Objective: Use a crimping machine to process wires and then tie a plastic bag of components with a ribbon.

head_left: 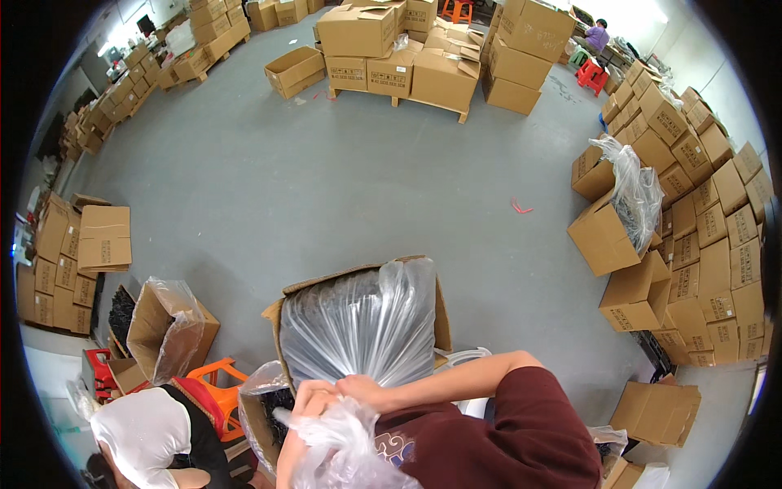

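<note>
A large clear plastic bag [358,326] lines an open cardboard box [442,318] right in front of me, with dark contents showing dimly through it. Its mouth is gathered into pleats that run together at my hands. My left hand [314,396] is closed around the bunched neck. Against it, my right hand [363,391] grips the same neck, its forearm reaching across from the right. The loose bag end [338,444] puffs out on my side of both hands and covers part of my left forearm. What the dark contents are, I cannot tell.
Left of me a person in a white top [147,432] bends beside an orange stool [220,383]. A bag-lined open box [171,334] stands beyond them. Stacked cartons [709,269] line the right side; a loaded pallet [399,101] stands ahead. Red strip [521,206] lies on the grey floor.
</note>
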Tool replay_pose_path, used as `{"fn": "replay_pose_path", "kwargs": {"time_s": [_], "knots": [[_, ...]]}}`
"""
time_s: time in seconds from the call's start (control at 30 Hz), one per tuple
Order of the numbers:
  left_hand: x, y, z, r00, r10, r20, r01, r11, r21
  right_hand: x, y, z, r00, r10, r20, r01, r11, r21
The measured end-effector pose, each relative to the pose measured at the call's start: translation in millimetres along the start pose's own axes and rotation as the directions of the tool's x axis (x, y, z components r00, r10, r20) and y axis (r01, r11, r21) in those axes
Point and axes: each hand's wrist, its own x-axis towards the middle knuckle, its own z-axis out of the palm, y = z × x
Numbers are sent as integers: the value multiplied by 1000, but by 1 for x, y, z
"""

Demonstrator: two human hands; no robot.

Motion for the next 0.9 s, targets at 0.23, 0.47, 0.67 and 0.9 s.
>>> {"fn": "replay_pose_path", "kwargs": {"time_s": [0.23,0.47,0.67,0.9], "knots": [[-20,-95,-1,971,-120,-205,149,980,132,-22,44,14,956,-171,-239,165,985,-49],[6,-181,72,849,-507,-147,520,852,65,-27,26,3,990,-75,-123,60,990,-126],[9,-197,91,802,-569,-182,575,818,-21,-37,28,7,980,-117,-163,85,979,-186],[10,-210,95,779,-592,-205,587,804,-91,-55,-6,-32,997,-27,76,57,900,-432]]}}
